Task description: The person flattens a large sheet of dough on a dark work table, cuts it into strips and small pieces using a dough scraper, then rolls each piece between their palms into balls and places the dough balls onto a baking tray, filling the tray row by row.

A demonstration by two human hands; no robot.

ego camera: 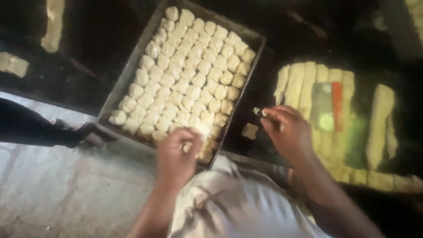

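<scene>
A dark metal baking tray (128, 72) lies tilted on a black work surface, packed with several rows of small pale dough pieces (189, 75). My left hand (176, 156) is at the tray's near corner, its fingers closed on a dough piece (200, 131) touching the last row. My right hand (288, 132) hovers right of the tray, pinching a small scrap of dough (257, 111) between fingertips. One loose cut piece (250, 131) lies on the black surface between my hands.
Long strips of dough (304, 83) lie side by side at the right, with a green and orange flat object (330, 108) on them. More dough (53, 24) sits at the far left. A grey floor (57, 185) shows below left; a dark sleeve (31, 125) reaches in.
</scene>
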